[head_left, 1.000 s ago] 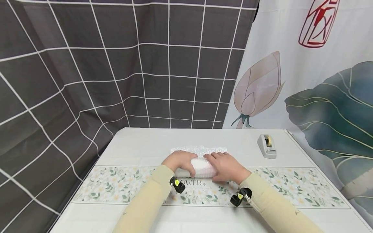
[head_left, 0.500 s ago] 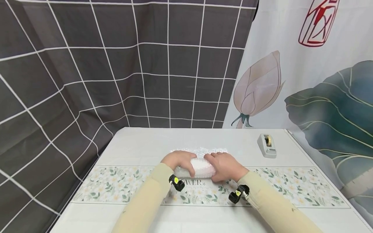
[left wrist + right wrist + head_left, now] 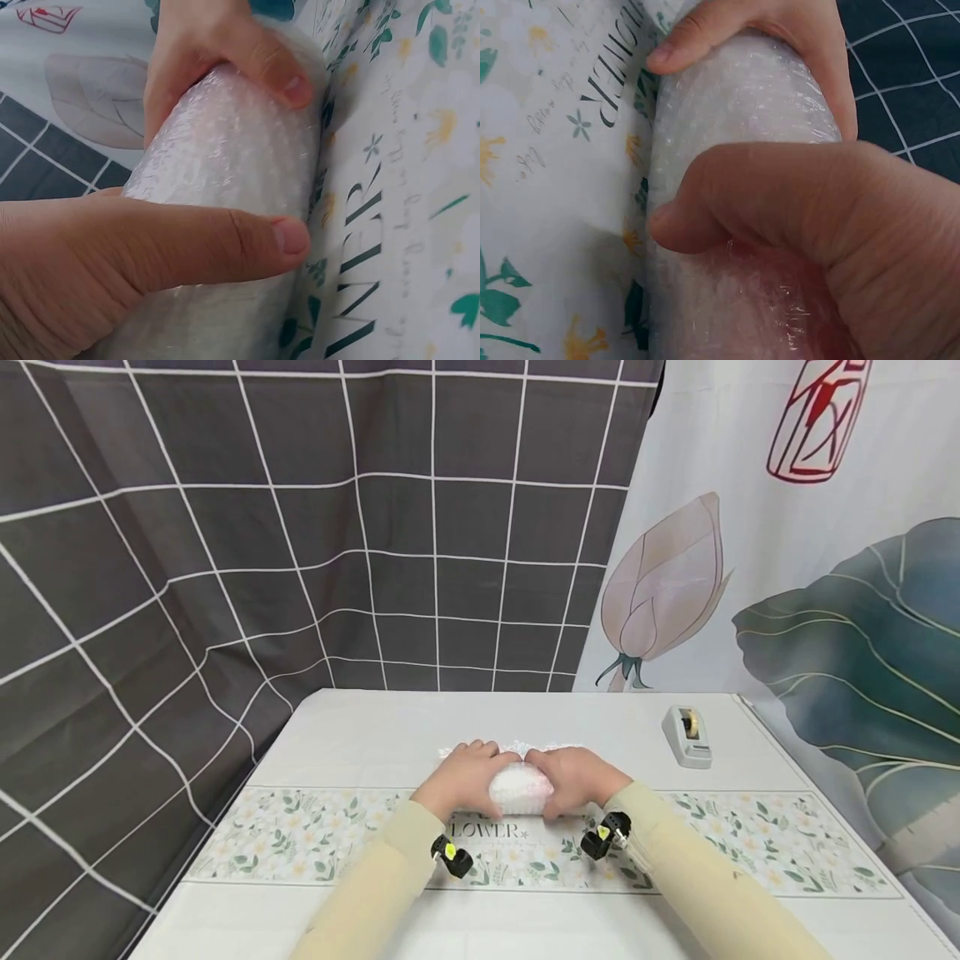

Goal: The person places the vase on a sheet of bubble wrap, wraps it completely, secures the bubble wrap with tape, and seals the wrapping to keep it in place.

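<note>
A roll of bubble wrap [image 3: 521, 789] lies crosswise on the table, with a pinkish tint showing through its right part. My left hand [image 3: 467, 779] grips it from the left, thumb along the near side and fingers over the top. From the right, my right hand [image 3: 576, 778] holds it the same way, its thumb [image 3: 686, 225] bent against the near face in the right wrist view. Both thumbs press the clear bubbled film [image 3: 225, 150] in the left wrist view. A flat strip of the wrap [image 3: 517, 748] shows just beyond the hands. What is inside the roll is hidden.
A pale tape dispenser [image 3: 687, 737] with a yellowish roll stands at the back right of the table. The white tablecloth [image 3: 375, 727] has a floral band [image 3: 300, 835] across it. A dark checked curtain [image 3: 397, 527] hangs behind.
My two hands have come closer together on the roll, the left fingers reaching farther over it. Less of the flat wrap shows beyond the hands.
</note>
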The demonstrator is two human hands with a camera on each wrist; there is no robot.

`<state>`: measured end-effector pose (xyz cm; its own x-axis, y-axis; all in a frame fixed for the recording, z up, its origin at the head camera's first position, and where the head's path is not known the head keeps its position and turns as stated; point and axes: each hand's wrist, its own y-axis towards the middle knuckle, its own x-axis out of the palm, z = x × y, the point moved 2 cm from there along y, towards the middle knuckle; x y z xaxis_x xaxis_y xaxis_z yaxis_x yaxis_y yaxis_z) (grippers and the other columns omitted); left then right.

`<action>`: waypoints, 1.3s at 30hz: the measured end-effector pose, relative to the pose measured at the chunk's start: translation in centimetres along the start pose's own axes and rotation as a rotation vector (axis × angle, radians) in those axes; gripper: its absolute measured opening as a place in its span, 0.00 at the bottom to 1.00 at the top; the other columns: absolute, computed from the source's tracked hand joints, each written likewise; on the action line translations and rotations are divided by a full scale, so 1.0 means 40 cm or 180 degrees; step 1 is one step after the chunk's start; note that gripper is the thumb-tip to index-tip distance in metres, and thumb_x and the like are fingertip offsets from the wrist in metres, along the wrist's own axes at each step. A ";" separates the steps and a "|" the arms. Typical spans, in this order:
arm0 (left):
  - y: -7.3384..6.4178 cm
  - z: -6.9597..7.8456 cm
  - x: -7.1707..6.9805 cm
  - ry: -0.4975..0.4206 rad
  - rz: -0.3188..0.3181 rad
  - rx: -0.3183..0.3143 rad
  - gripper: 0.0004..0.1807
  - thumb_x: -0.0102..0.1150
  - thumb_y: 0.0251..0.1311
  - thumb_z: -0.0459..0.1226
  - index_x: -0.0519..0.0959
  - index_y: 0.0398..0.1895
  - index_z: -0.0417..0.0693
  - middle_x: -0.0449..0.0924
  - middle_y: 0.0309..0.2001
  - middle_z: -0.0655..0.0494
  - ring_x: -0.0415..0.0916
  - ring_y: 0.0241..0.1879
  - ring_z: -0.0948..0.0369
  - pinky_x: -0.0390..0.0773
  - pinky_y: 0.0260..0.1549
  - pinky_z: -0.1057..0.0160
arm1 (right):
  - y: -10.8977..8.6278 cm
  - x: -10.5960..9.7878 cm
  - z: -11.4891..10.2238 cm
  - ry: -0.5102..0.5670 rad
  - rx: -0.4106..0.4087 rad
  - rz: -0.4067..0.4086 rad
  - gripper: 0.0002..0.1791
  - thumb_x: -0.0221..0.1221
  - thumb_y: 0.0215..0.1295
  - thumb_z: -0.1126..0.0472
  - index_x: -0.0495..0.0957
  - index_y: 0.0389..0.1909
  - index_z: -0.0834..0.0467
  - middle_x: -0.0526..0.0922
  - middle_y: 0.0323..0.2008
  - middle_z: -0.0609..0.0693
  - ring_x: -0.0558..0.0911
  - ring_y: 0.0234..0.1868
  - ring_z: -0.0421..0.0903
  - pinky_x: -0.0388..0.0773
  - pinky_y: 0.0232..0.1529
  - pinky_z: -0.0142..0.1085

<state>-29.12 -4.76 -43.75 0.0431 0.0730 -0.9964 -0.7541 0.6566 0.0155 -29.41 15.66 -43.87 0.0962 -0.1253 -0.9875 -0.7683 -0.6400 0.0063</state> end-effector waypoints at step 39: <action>-0.001 0.042 0.043 0.0740 0.0497 -0.0260 0.46 0.76 0.39 0.55 0.71 0.68 0.62 0.79 0.48 0.58 0.78 0.45 0.54 0.76 0.54 0.50 | -0.018 -0.016 0.011 0.0308 -0.0190 0.0104 0.45 0.72 0.38 0.46 0.74 0.62 0.57 0.83 0.50 0.49 0.81 0.46 0.48 0.78 0.50 0.48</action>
<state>-27.92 -3.41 -45.31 -0.2219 -0.0116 -0.9750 -0.7906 0.5875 0.1729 -29.19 16.54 -43.33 0.1345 -0.2177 -0.9667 -0.7333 -0.6780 0.0506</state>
